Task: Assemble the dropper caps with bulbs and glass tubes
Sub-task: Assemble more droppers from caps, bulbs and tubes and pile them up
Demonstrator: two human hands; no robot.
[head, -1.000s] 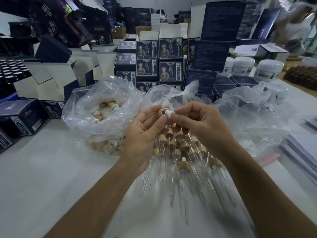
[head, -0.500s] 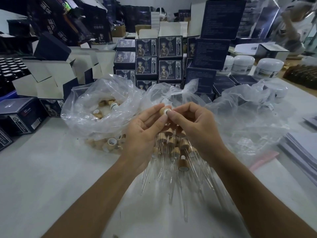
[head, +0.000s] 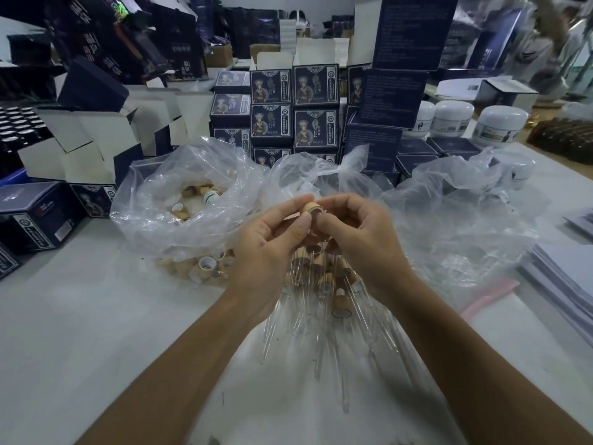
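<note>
A tan wooden dropper cap [head: 310, 208] is pinched between the fingertips of my left hand [head: 269, 245] and my right hand [head: 356, 239], held above the table centre. The white bulb is mostly hidden inside the cap and under my right fingers. Below my hands lies a pile of finished droppers [head: 324, 284] with tan caps and clear glass tubes fanning toward me. A clear plastic bag [head: 167, 203] at left holds loose caps, and more loose caps [head: 202, 264] lie in front of it.
Two more crumpled clear bags [head: 455, 220] sit centre and right. Stacked dark blue boxes [head: 293, 107] and white jars [head: 500, 123] line the back. Open cartons [head: 83, 146] stand at left, a paper stack [head: 564, 274] at right. The white table [head: 80, 332] lies bare front left.
The white bulb that stuck out beside the cap has gone into the cap under my right fingers. Both hands stayed in place, fingers closing tighter together.
</note>
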